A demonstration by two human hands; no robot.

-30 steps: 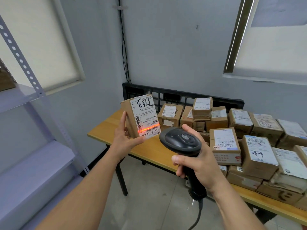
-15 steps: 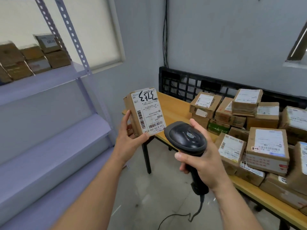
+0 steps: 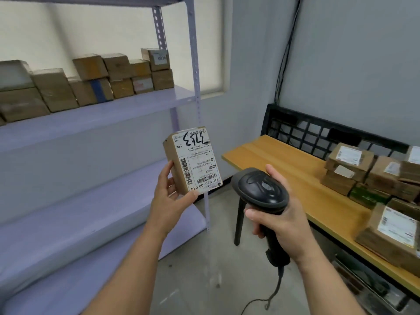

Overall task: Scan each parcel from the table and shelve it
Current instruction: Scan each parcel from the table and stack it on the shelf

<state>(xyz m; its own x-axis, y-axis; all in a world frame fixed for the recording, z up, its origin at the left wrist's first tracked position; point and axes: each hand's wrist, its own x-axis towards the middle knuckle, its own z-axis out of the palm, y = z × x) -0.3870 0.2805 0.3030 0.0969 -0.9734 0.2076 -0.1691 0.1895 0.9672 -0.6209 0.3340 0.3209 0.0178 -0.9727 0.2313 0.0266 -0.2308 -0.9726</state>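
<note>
Your left hand [image 3: 167,201] holds the small cardboard parcel [image 3: 193,160] upright at the centre of the frame, with the thumb under its lower front edge and the fingers up its left side. Its white shipping label faces you upside down, printed with barcodes and scrawled on in black marker. Your right hand [image 3: 279,223] is wrapped round the grip of the black plastic barcode scanner [image 3: 261,189], lower right of centre. The scanner's rounded head is just beside the parcel, not touching it, and a thin cable [image 3: 272,292] trails from the handle to the floor.

On the left stands the lilac metal shelf unit [image 3: 113,112] with perforated uprights. Its upper tier, in the upper left, carries a row of brown taped cartons [image 3: 91,83], mostly stacked two high, one marked 0836. On the right, the wooden-topped table [image 3: 284,164] bears more labelled cardboard parcels [image 3: 363,169], piled toward the frame's right edge. A black plastic grid pallet [image 3: 306,130] stands behind it by the grey wall.
</note>
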